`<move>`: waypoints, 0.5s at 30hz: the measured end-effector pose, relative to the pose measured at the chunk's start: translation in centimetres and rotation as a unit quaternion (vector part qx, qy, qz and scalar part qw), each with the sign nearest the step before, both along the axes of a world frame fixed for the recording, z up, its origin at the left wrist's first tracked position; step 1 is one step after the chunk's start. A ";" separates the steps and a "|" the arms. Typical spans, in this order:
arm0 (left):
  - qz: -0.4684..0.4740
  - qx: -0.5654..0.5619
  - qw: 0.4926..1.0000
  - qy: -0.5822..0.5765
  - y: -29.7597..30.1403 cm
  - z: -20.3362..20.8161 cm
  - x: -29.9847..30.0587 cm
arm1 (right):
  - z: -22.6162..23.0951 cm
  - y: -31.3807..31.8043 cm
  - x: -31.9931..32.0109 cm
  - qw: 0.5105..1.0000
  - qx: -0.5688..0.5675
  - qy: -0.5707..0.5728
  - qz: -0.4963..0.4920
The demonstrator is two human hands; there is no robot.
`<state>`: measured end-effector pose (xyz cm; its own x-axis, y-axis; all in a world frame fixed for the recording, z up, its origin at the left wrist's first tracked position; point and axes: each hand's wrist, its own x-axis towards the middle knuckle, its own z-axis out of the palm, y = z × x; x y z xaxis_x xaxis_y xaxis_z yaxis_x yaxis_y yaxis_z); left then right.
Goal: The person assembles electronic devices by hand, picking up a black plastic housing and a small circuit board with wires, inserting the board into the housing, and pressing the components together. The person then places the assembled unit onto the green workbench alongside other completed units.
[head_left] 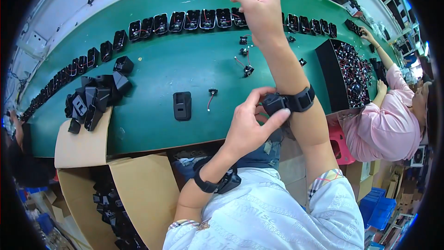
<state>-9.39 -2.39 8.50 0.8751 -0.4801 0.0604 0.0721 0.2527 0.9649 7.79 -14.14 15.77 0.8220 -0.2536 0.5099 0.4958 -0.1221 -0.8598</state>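
My left hand (249, 125) is at my right forearm, its thumb and fingers closed around a small black box-shaped device (276, 104). A black strap (303, 99) fastens this device round the forearm. My right hand (261, 7) is raised over the far part of the bench, fingers loosely bent and apart, with nothing seen in it. Another black strapped device (226, 181) sits on my left forearm. On the green bench before me lie a black plastic housing (182, 106) and a small black part with a red wire (212, 93).
A curved row of black housings (177, 21) spans the green bench (157, 74). Piled black covers (95, 95) lie at left, above an open cardboard box (143, 194). At right stands a black bin (330, 76) of wired parts, beside a co-worker in a pink top (384, 129).
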 end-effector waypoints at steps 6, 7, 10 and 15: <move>-0.030 -0.044 0.997 0.052 -0.9 1.4 -0.3 | 0.7 1.6 -1.2 0.982 -0.120 -0.060 -0.133; -0.036 -0.067 0.992 0.096 -1.0 1.3 -0.2 | 0.3 1.7 -0.8 0.965 -0.187 -0.112 -0.148; -0.055 -0.099 0.985 0.130 -1.9 1.4 -0.5 | -2.2 -0.1 1.6 0.896 -0.347 -0.191 -0.204; -0.002 -0.010 1.000 0.003 -2.0 2.8 -0.3 | -4.3 1.4 2.0 0.786 -0.506 -0.298 -0.192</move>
